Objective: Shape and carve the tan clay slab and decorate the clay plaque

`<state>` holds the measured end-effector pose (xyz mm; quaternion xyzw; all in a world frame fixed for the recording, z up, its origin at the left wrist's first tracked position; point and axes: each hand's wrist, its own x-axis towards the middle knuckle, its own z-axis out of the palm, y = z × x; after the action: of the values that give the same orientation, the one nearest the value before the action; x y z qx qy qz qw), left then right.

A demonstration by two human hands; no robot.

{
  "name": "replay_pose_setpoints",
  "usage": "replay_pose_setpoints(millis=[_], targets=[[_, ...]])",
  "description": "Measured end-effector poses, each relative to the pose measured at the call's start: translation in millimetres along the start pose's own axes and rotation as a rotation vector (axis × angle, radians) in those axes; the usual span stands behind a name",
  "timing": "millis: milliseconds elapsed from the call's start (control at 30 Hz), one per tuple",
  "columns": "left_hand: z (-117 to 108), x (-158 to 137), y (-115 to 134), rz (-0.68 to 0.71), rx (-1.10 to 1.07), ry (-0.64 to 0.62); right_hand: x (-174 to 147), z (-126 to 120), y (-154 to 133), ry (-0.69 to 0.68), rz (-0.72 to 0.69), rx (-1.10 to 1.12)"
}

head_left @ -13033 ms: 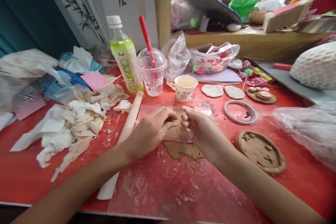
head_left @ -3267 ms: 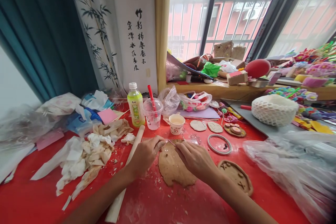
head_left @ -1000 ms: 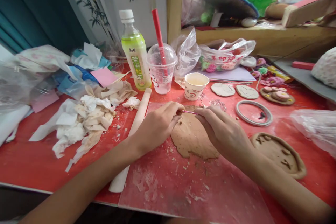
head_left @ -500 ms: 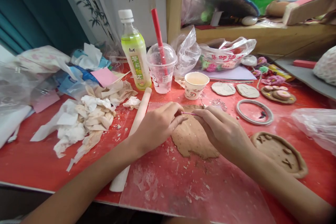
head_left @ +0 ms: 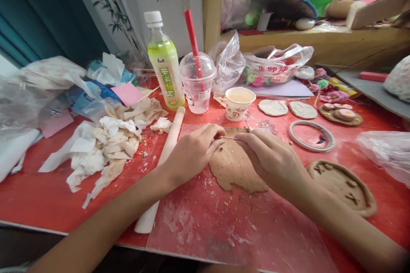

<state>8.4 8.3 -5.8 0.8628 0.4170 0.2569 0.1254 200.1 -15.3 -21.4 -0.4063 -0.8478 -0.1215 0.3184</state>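
A thin pink stick (head_left: 229,138) spans the gap between my two hands, just above a flat brown clay slab (head_left: 238,166). My right hand (head_left: 267,149) is closed around one end of it. At the other end, the thumb and fingers of my left hand (head_left: 198,143) pinch together on its tip. The slab has a ragged front edge and small pits, and it lies on a clear sheet (head_left: 192,230). A small dark bit sits on the clay by my left fingertips. My fingers hide part of the slab's far side.
A rolling pin (head_left: 160,175) lies left of the slab, beside crumpled tissues (head_left: 109,145). Behind stand a paper cup (head_left: 238,108), a lidded plastic cup (head_left: 197,89) and a bottle (head_left: 163,68). To the right are a tape ring (head_left: 292,130) and a rimmed clay disc (head_left: 339,183).
Both hands stay almost in place with the stick between them. My left fingers have shifted slightly, and a small dark bit shows on the clay beside them.
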Motion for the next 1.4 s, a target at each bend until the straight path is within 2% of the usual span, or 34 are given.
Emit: replay_pose_setpoints(millis=[467,667,1067,1267,1400], targets=[[0.7,1.8,-1.1,-0.133,-0.225,0.028,1.7,-0.6,-0.1,0.023,0.059,-0.006],[-3.7,1.7,3.3,-0.176,-0.260,-0.053,3.1,-0.9,-1.0,0.022,0.057,0.009],[-4.0,1.5,2.6,-0.074,-0.199,-0.057,2.1,-0.5,-0.5,0.020,0.049,0.013],[-5.4,2.9,4.3,-0.121,-0.191,-0.109,1.1,0.6,-0.2,0.010,0.040,0.010],[-4.4,2.8,3.5,-0.082,-0.173,-0.064,2.3,1.1,-0.7,0.011,0.039,0.009]])
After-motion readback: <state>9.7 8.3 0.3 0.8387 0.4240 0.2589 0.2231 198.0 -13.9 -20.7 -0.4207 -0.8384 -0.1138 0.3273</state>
